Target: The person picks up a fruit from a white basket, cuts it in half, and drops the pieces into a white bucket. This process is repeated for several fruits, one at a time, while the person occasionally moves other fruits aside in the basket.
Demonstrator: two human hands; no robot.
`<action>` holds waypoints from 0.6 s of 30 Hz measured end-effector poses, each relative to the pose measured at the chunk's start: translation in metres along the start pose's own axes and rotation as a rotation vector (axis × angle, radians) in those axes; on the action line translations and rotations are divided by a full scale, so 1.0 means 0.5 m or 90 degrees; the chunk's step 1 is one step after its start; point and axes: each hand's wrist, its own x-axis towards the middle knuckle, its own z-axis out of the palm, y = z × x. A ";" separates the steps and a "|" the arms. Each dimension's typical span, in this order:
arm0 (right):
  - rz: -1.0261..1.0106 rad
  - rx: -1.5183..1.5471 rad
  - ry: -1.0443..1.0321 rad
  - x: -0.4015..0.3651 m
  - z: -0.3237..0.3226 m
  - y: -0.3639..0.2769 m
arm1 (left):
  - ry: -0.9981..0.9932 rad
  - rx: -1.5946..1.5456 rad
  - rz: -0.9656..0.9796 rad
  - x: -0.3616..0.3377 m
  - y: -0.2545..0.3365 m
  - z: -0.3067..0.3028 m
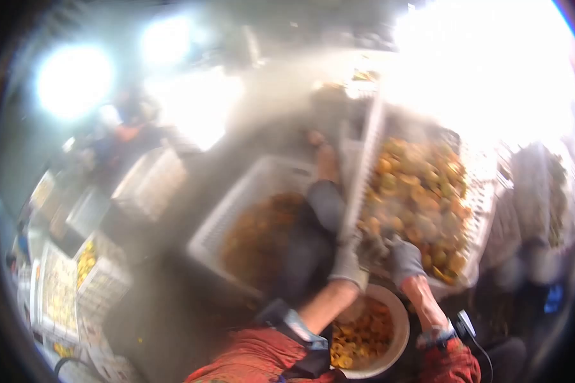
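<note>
Both hands wear light grey gloves and meet at the near left corner of a white crate (485,236) full of orange-yellow pieces, perhaps fruit. My left hand (353,258) has its fingers bent close to my right hand (402,255), whose fingers point at the same spot. Blur hides what either one holds, if anything. Just below them stands a round white bucket (399,325), part filled with orange cut pieces (364,332).
Left of my leg is a white crate (220,214) with brownish-orange contents. Stacked white crates (61,287) line the far left, one with yellow items (87,262). A person (131,131) is blurred at the upper left. Another filled crate (543,185) stands at the right.
</note>
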 end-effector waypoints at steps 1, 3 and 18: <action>0.053 0.033 -0.014 0.008 0.000 -0.010 | -0.055 0.001 0.023 0.020 -0.005 -0.032; -0.072 -0.094 -0.053 -0.003 -0.057 -0.038 | 0.040 0.031 0.038 0.003 -0.003 -0.018; -0.049 0.410 0.436 -0.037 -0.097 -0.024 | -0.067 0.160 -0.006 -0.023 -0.061 -0.008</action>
